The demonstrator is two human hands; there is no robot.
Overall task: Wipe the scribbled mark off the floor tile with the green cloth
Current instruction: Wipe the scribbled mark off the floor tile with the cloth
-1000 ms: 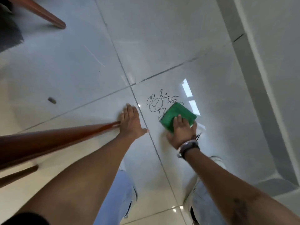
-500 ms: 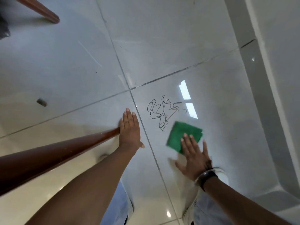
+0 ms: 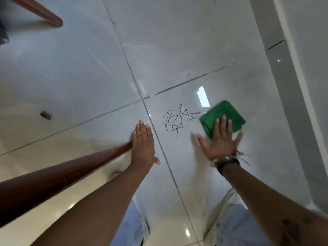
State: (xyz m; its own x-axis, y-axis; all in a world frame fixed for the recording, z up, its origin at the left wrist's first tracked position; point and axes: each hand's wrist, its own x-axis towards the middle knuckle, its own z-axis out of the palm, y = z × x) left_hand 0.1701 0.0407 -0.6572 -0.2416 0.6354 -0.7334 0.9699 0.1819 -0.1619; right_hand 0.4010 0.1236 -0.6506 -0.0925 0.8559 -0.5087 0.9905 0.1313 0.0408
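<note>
A black scribbled mark (image 3: 174, 120) sits on a glossy grey floor tile (image 3: 239, 82), just right of a grout cross. The folded green cloth (image 3: 229, 111) lies flat on the same tile, touching the mark's right end. My right hand (image 3: 220, 141), blurred by motion, presses on the cloth's near edge with spread fingers; a dark watch is on that wrist. Left of the grout line, my left hand (image 3: 142, 142) rests flat on the floor, fingers together, holding nothing.
A brown wooden furniture leg (image 3: 71, 167) runs from the lower left to my left hand. Another leg (image 3: 44, 15) stands at the top left. A small brown object (image 3: 45, 115) lies on the floor. A grey baseboard (image 3: 284, 86) borders the right. My knees in light blue trousers (image 3: 134, 224) are below.
My right hand slid the cloth off the mark's right part, back toward me, then out to the mark's right end. The left hand stayed put.
</note>
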